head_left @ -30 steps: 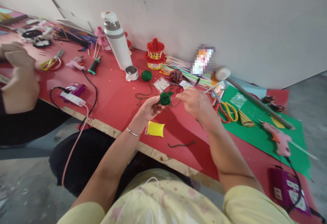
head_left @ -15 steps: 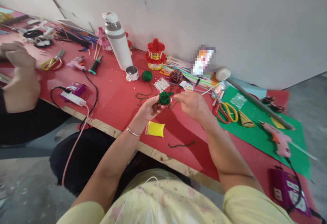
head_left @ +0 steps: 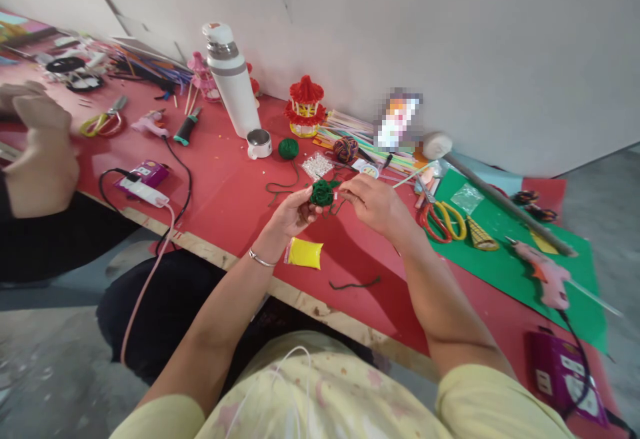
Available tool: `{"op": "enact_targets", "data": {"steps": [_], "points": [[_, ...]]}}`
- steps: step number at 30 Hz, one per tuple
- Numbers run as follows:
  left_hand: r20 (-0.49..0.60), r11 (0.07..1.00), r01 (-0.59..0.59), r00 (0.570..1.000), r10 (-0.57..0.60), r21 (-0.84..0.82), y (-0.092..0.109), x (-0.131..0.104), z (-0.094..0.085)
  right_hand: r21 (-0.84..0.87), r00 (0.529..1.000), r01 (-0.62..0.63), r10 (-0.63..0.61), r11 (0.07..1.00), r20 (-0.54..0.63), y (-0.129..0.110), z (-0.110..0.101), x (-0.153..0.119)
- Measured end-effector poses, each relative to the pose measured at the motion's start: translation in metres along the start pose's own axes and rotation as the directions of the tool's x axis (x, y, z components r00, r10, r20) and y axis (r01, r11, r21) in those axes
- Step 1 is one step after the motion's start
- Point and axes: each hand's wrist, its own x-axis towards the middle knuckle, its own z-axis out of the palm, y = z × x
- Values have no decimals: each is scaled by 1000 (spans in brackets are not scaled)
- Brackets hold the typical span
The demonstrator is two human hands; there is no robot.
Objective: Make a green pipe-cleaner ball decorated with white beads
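The left hand [head_left: 295,213] is closed in a light pinch, thumb over bent fingers, on the edge of a green yarn piece [head_left: 323,193]. The right hand [head_left: 376,204] is just beside it, its tips drawn together; whether they grip a needle or a thread, I cannot tell.

The piece sits at the left fingertips, above the table [head_left: 227,192]. It is small, dark green and roughly round, with a bumpy, looped surface and ragged edges. A small pale bit shows between it and the right fingers, too small to name.

Thin dark strands hang about the piece, and loose yarn [head_left: 283,187] lies beyond the left fingers, near a green ball [head_left: 289,149]. A sharp pull by the right hand could snag these strands or drag loops out of shape. With only the rim pinched, the piece could twist or slip from the left fingertips.

Just past the fingers lies a bag of beads [head_left: 317,166]; a sweeping yarn tail could catch and shift it. On the near side of the fingers are a yellow packet [head_left: 305,253] and a short strand [head_left: 355,285]. Scissors [head_left: 454,219] lie beyond the right wrist, well apart from the piece.
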Motion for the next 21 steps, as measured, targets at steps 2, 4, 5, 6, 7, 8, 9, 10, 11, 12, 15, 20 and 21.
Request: {"op": "enact_targets", "data": {"steps": [2, 4, 5, 6, 7, 8, 9, 10, 11, 12, 15, 20, 21], "points": [[10, 1000, -5, 1000, 5, -1, 1, 0, 0, 20, 1000, -13, 14, 1000, -13, 3, -2, 0], [36, 1000, -13, 999, 12, 8, 0, 0, -1, 10, 999, -39, 39, 999, -10, 6, -3, 0], [50, 1000, -17, 999, 16, 13, 0, 0, -2, -1, 999, -50, 50, 999, -1, 7, -3, 0], [62, 1000, -21, 998, 20, 17, -1, 0, -2, -10, 998, -57, 57, 998, 9, 7, -2, 0], [69, 999, -27, 997, 25, 21, -2, 0, -3, -11, 998, -58, 58, 998, 15, 7, -1, 0], [73, 999, -30, 997, 28, 26, -3, 1, -3, -2, 998, -54, 54, 999, 16, 6, 1, 1], [74, 999, -31, 997, 29, 35, -4, 2, -4, 20, 999, -43, 43, 999, 14, 5, 3, 1], [74, 999, -28, 997, 25, 47, -6, 3, -4, 50, 1000, -30, 30, 998, 7, 3, 6, 2], [72, 998, -23, 997, 19, 59, -7, 4, -4, 82, 1000, -19, 20, 996, -7, 2, 8, 2], [71, 998, -16, 997, 11, 67, -8, 5, -4, 113, 1000, -10, 13, 994, -28, 0, 11, 3], [72, 998, -10, 997, 6, 64, -11, 7, -3, 186, 994, 2, 17, 982, -104, -3, 19, 4], [103, 999, -32, 994, 27, 44, -9, 4, -3, 162, 985, -84, 107, 983, -135, -1, 19, 6], [106, 999, -32, 994, 27, 41, -8, 3, -4, 155, 985, -100, 120, 983, -126, 0, 18, 6]]}}
